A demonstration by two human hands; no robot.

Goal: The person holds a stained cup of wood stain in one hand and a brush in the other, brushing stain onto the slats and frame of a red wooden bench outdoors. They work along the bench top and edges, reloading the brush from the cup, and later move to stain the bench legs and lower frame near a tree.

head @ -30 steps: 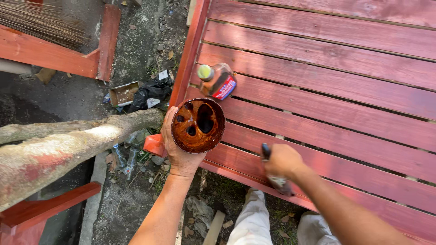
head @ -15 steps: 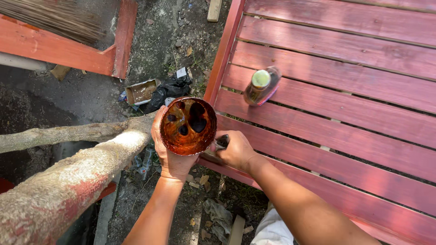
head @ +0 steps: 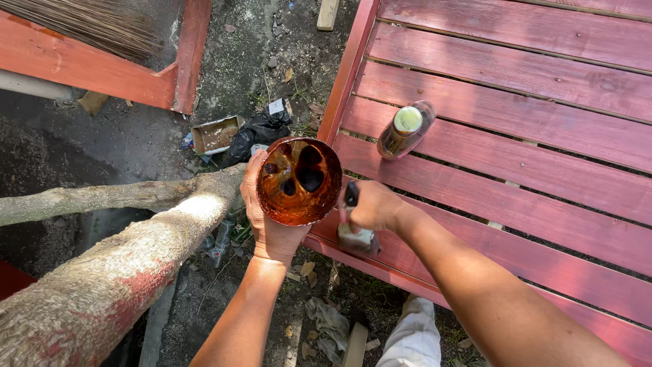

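Left hand (head: 272, 217): cups the stain bowl (head: 299, 181) from beneath, fingers wrapped around its rim, holding it level so the liquid stays in.
Stain bowl: round, reddish-brown pool inside, held just off the slatted panel's edge, close to the brush.
Right hand (head: 375, 207): fingers closed round the paintbrush (head: 354, 224) handle, bristles pressed to the near edge.
Slatted panel (head: 543, 136): red-stained wooden slats, apparently the surface being coated.
Bottle (head: 406, 129): lies on a slat, within reach.
Tree trunk (head: 102, 285): left, smeared red.

Bowl (head: 299, 181) in left hand (head: 269, 224), brush (head: 356, 230) in right hand (head: 375, 208) beside it, bottle (head: 405, 130) on slatted bench (head: 543, 163) beyond
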